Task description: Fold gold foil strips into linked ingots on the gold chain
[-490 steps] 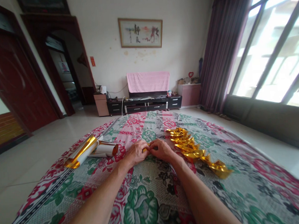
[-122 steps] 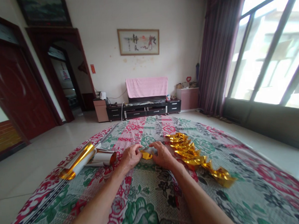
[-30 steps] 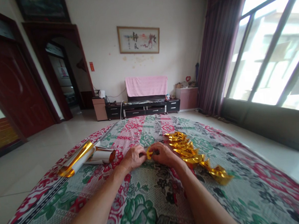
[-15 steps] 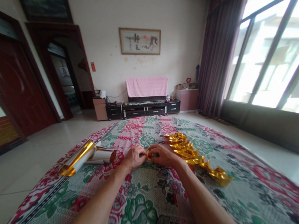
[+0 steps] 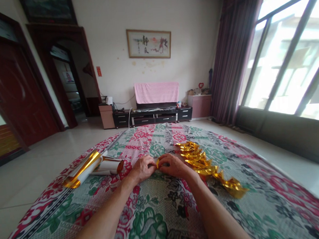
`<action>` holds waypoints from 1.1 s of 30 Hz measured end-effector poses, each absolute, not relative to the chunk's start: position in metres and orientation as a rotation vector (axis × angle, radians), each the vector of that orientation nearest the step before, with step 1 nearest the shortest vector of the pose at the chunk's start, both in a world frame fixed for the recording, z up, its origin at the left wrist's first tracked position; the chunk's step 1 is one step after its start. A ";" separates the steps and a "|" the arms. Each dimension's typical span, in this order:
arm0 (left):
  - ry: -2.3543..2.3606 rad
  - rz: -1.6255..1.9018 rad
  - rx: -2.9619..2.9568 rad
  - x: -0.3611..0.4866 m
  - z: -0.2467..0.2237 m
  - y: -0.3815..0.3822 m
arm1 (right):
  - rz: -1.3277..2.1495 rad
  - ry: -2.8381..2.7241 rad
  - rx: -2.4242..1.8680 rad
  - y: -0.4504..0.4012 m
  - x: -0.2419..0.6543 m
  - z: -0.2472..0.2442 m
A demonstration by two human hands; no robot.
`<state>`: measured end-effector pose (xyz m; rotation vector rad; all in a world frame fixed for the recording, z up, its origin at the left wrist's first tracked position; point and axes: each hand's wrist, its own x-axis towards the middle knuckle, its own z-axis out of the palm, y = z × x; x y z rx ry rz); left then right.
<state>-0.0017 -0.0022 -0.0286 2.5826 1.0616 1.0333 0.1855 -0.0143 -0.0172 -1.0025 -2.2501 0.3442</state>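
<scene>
Between my fingertips is a small piece of gold foil paper, mostly hidden by the hands. My left hand pinches its left side, fingers curled. From the other side my right hand grips it with thumb and fingers bent around it. Just right of my right hand runs a row of several folded gold foil ingots, overlapping one another; the nearest one lies toward me. To the left of my left hand lie rolled sheets of gold foil paper with white backs.
A flowered cloth in red, green and grey covers the round table under my arms. Beyond it stands a low black TV cabinet with a pink cloth over the screen. A curtain and window are at right.
Both hands stay in the same place, still holding the gold foil paper. The fingers of my right hand have shifted slightly on it; the ingots and rolled sheets have not moved.
</scene>
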 end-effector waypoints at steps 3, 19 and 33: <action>1.039 1.032 2.579 -0.003 -0.029 -0.002 | 0.328 -2.229 -1.032 -0.014 0.185 -0.018; 1.006 1.026 2.512 -0.006 -0.027 -0.001 | 0.258 -2.193 -1.047 -0.017 0.178 -0.017; 1.038 1.011 2.520 -0.006 -0.028 -0.001 | 0.185 -2.041 -1.336 -0.016 0.168 -0.025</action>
